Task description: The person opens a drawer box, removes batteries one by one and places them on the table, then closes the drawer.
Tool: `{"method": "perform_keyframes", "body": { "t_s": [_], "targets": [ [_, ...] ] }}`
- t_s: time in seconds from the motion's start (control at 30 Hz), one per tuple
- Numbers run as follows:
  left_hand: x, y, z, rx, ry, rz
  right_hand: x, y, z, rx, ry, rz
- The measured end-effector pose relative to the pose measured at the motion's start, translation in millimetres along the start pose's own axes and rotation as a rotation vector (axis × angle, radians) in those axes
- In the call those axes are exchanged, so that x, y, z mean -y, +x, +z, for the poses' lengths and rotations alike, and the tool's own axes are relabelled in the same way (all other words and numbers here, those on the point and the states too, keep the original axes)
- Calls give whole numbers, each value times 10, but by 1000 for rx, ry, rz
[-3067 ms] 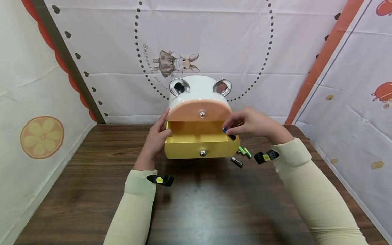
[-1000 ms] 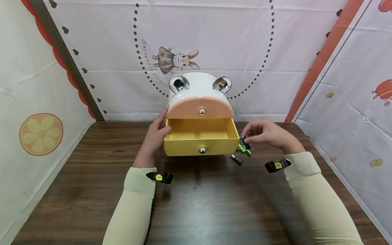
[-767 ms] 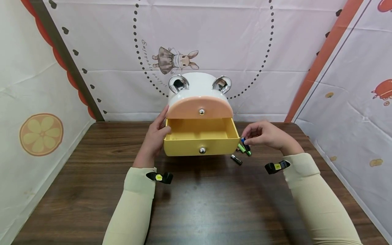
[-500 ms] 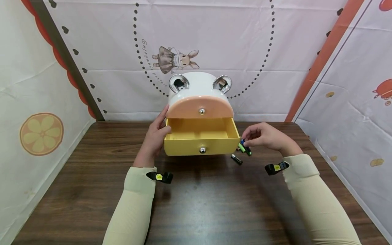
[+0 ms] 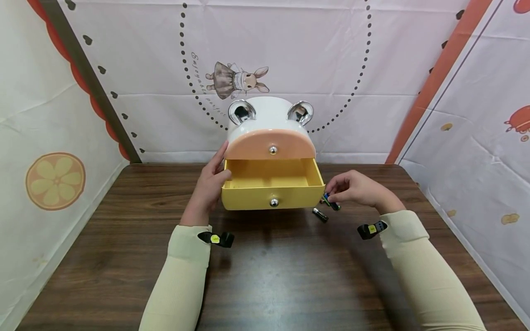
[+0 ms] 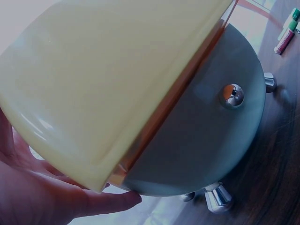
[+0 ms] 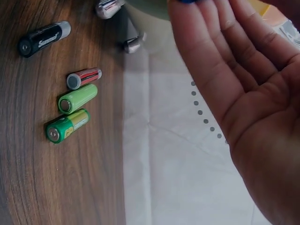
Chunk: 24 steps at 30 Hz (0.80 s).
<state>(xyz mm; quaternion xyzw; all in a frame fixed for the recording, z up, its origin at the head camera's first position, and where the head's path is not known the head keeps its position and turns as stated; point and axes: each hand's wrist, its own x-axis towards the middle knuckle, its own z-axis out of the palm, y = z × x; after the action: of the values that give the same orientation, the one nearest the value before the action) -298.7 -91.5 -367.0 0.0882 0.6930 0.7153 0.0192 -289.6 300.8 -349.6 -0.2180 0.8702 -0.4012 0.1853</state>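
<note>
A white drawer cabinet with round silver ears stands at the table's back, its yellow drawer pulled out. My left hand grips the cabinet's left side, thumb at the drawer's edge. In the left wrist view, a grey-green lower drawer lies beneath. Right of the yellow drawer, my right hand pinches a blue-and-black battery; only its blue tip shows in the right wrist view. Below the fingers lie a red battery, a light green battery and a green-and-yellow battery.
A black battery lies apart, in front of the others. The peach top drawer is closed. Silver feet carry the cabinet. A printed cloth hangs behind the wooden table.
My right hand has come out from over the yellow drawer's right end, battery still pinched, then dropped a little towards the batteries on the table. The left hand keeps its hold.
</note>
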Motion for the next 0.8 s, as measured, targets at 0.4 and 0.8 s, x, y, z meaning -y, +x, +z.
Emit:
{"method": "perform_keyframes", "body": {
  "t_s": [0.4,0.8],
  "targets": [
    [7,13,2,5,-1,-7,-124,38,79,-12,-85,29],
    [5,2,4,0,5,1,-227,81,137,4,-140,107]
  ]
}}
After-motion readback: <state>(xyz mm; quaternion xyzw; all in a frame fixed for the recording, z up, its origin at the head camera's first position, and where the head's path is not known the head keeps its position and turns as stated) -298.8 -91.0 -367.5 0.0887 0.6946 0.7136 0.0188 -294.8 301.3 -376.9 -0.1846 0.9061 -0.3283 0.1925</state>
